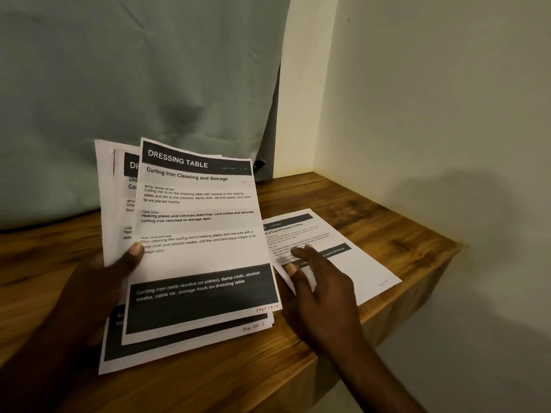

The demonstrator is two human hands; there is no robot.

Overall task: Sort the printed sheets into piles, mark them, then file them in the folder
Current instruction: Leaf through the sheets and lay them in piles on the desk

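While left hand [97, 286] grips, sheet [198, 225] ("DRESSING TABLE")

Two hands, left hand [98, 281] at lower left, right hand [322, 281] at lower centre, at least three fanned printed sheets [196, 222] mid-frame, one flat sheet [357, 263] right of centre, one wooden table [372, 204], one green curtain [134, 70] upper left.

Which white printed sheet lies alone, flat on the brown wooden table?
The sheet titled Instant Coffee, at right; the left hand grips the Dressing Table sheets.
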